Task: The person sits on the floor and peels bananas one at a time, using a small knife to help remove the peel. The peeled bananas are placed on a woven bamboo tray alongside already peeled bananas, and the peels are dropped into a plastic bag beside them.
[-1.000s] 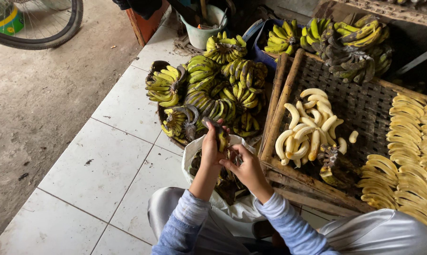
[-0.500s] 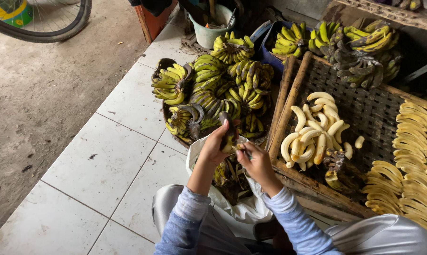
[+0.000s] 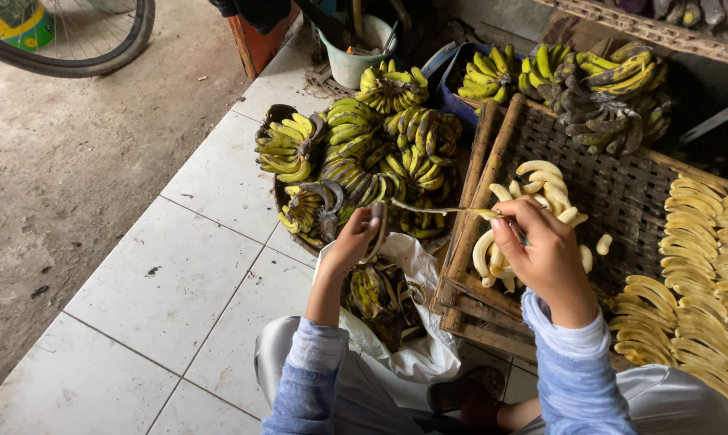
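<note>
Person is sitting at the edge of a white tiled floor (image 3: pixel 162 282), both arms in blue sleeves reaching forward. Left hand (image 3: pixel 356 240) is gripping a banana (image 3: pixel 375 229), fingers closed around it, holding it above a white plastic bag (image 3: pixel 416 342) that is lying open between the knees and holding dark peels. Right hand (image 3: pixel 545 250) is pinching a long strip of peel (image 3: pixel 440 209) with its fingers closed on the near end; the strip is stretching taut from the banana across to the right hand. Whether a blade is also sitting in that hand cannot be told.

Right hand is hovering over a woven tray (image 3: pixel 622 193) framed with bamboo poles. A heap of peeled bananas (image 3: pixel 541 189) is lying on the tray just beyond the fingers; rows of sliced yellow pieces (image 3: pixel 702 274) are lined up at the right side. Ahead of the left hand, a round basket is holding green-yellow banana bunches (image 3: pixel 364 153). More bunches (image 3: pixel 605 89) are resting behind the tray. A bucket (image 3: pixel 352 52) is standing further back; a bicycle wheel (image 3: pixel 82 48) is showing at top left.
</note>
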The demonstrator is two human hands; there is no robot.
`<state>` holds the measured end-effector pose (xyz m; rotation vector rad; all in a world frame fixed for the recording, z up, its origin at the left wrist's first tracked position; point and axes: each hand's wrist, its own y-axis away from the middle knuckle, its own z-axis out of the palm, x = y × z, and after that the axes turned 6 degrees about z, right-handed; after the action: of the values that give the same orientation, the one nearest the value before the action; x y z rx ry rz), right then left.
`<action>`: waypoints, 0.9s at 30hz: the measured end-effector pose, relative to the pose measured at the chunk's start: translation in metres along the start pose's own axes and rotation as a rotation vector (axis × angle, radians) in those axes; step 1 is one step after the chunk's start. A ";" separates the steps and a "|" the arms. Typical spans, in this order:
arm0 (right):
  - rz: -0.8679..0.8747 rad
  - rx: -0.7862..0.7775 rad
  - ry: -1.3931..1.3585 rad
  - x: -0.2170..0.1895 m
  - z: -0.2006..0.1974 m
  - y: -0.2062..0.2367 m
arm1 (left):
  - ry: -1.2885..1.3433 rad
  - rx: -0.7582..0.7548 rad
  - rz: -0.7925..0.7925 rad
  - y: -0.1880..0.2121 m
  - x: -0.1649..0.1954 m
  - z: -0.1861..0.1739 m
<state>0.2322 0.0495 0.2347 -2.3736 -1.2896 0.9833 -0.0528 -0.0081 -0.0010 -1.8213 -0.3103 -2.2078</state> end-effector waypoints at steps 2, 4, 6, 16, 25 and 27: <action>0.088 -0.098 -0.019 0.002 0.015 0.003 | 0.100 0.096 0.003 -0.006 -0.007 0.003; 0.055 -0.233 -0.128 0.005 0.057 0.007 | 0.184 0.169 0.041 -0.006 -0.007 0.012; -0.031 -0.276 -0.353 0.006 0.102 0.019 | 0.334 0.231 0.085 -0.003 -0.004 0.024; 0.484 0.184 -0.547 -0.004 0.189 0.027 | 0.680 0.309 0.081 0.012 -0.018 0.070; 0.350 0.347 -0.368 -0.011 0.195 0.034 | 0.731 0.305 0.117 0.017 -0.022 0.068; 0.494 0.306 -0.547 -0.008 0.193 0.035 | 0.772 0.333 -0.022 0.016 -0.014 0.063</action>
<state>0.1216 0.0069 0.0780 -2.2942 -0.6038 1.9207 0.0134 -0.0021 -0.0024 -0.7210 -0.4842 -2.4822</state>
